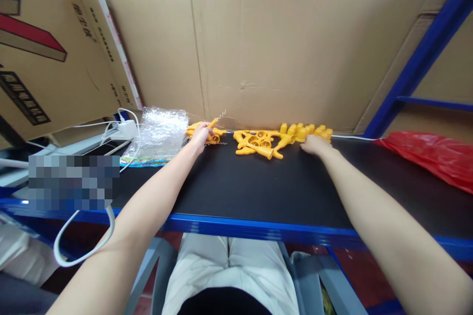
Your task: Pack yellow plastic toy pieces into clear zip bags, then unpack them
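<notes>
My left hand [201, 138] is closed in a pinch above a small heap of yellow plastic parts [216, 139]. Out of its fingers sticks a slim yellow plastic piece [213, 122], with a thin metal spring [222, 114] at its tip. My right hand [317, 145] is curled in front of a row of yellow cup-like plastic pieces [302, 131]; its fingertips are partly hidden, so what they hold cannot be made out. Between the hands lies a pile of yellow plastic parts [264, 150], several with round hollow openings.
Clear plastic bags [162, 130] lie left of my left hand, beside a white power adapter [125, 130] with cables. A red plastic bag [432, 157] rests at the right. Cardboard [277, 49] walls the back of the black tabletop [258, 192], edged by a blue metal rail [236, 226].
</notes>
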{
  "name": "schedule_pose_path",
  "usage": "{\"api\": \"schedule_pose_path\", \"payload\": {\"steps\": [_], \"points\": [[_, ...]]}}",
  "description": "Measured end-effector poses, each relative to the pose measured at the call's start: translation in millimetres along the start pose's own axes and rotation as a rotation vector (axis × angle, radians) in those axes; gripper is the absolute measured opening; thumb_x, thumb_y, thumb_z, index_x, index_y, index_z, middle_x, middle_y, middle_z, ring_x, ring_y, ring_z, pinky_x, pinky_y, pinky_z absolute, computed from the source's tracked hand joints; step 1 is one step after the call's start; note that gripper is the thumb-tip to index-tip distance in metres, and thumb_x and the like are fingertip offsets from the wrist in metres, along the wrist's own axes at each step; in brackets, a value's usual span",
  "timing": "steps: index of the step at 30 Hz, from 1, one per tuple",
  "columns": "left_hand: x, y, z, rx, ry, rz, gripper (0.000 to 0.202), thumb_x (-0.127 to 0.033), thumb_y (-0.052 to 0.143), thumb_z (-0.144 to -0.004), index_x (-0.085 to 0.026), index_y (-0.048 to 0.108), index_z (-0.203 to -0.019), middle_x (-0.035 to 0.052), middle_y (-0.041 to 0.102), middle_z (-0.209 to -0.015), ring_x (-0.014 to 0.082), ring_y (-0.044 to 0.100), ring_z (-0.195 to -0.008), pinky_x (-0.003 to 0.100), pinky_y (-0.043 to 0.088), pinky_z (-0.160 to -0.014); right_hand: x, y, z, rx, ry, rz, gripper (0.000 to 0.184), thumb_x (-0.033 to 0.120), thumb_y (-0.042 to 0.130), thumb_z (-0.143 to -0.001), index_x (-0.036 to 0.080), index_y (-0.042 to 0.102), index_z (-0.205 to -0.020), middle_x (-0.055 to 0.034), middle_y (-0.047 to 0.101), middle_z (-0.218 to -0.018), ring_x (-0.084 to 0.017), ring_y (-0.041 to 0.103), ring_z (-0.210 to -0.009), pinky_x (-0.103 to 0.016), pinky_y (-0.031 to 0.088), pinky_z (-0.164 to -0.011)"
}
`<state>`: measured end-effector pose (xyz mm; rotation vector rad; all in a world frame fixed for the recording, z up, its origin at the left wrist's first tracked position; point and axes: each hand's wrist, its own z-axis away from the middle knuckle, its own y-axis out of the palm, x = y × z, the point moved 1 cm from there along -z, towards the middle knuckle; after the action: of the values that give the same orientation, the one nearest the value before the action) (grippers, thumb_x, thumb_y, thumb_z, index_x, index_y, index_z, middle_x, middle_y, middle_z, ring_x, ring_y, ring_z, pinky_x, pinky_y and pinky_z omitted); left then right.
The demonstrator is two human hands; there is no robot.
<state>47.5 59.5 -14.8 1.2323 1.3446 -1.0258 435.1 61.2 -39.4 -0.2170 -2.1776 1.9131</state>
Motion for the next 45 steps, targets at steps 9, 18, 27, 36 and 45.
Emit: {"api": "schedule_pose_path", "payload": {"steps": [9, 18, 27, 36, 45], "points": [[15, -18.9, -14, -0.102, 0.382, -0.546, 0.02, -0.001, 0.044, -0.056, -0.017, 0.053, -0.064, 0.0057, 0.06, -0.096, 0.0221, 0.054, -0.102, 0.036, 0.041, -0.09, 2, -2, 3, 0.008, 0.013, -0.012, 0.037, 0.024, 0.053, -0.075, 0.008, 0.06, -0.108, -0.0218, 0.059, -0.11, -0.034, 0.055, -0.104, -0.041, 0.043, -0.079], [22, -31.1, -18, -0.066, 0.468, -0.762, 0.025, 0.008, 0.05, -0.052, -0.017, 0.054, -0.053, 0.0084, 0.051, -0.13, 0.031, 0.025, -0.134, 0.056, 0.007, -0.107, 5, -2, 4, -0.001, -0.008, -0.01, 0.033, 0.022, 0.051, -0.076, 0.009, 0.062, -0.104, -0.0213, 0.062, -0.106, -0.034, 0.057, -0.101, -0.041, 0.044, -0.077], [22, -25.5, -15, -0.006, 0.404, -0.745, 0.022, 0.001, 0.044, -0.064, -0.019, 0.05, -0.058, 0.0082, 0.062, -0.107, 0.0241, 0.042, -0.123, 0.043, 0.022, -0.107, 15, -2, 6, 0.023, -0.03, -0.027, 0.037, 0.025, 0.052, -0.076, 0.01, 0.06, -0.109, -0.0214, 0.061, -0.107, -0.035, 0.056, -0.103, -0.044, 0.042, -0.082], [24, -23.5, -14, -0.053, 0.524, -0.914, 0.026, -0.003, 0.044, -0.07, -0.015, 0.058, -0.089, 0.0139, 0.048, -0.127, 0.0253, 0.042, -0.123, 0.038, 0.03, -0.105, 24, -2, 11, -0.035, -0.087, -0.038, 0.04, 0.031, 0.05, -0.077, 0.016, 0.058, -0.113, -0.0198, 0.06, -0.109, -0.036, 0.057, -0.1, -0.048, 0.042, -0.081], [18, -21.0, -11, -0.084, 0.46, -1.025, 0.014, -0.008, 0.049, -0.069, -0.015, 0.06, -0.072, 0.0146, 0.054, -0.11, 0.0295, 0.05, -0.111, 0.04, 0.034, -0.101, 27, -5, 17, 0.009, -0.08, -0.031, 0.029, 0.026, 0.048, -0.081, 0.014, 0.062, -0.102, -0.0186, 0.061, -0.108, -0.032, 0.057, -0.101, -0.042, 0.043, -0.081]]}}
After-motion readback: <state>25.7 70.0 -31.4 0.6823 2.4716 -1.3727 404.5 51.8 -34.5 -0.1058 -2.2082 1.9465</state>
